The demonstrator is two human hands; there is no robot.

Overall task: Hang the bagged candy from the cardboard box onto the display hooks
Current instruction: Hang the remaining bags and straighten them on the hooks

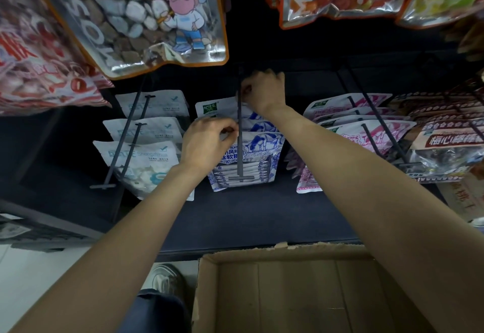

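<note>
Several blue-and-white candy bags with a cow print (258, 149) hang in a row on a dark display hook (239, 133) at the centre of the rack. My left hand (207, 141) pinches the top of the front bag just left of the hook rod. My right hand (264, 91) reaches further back and grips the top of a rear bag at the rod. The cardboard box (282, 259) sits open below, its inside showing only bare cardboard.
White bags (146, 154) hang on hooks to the left, pink bags (372, 133) and dark red bags (450, 141) to the right. Large candy pouches (146, 15) hang overhead. A dark shelf (248, 217) runs under the hooks. A shoe (167, 277) stands beside the box.
</note>
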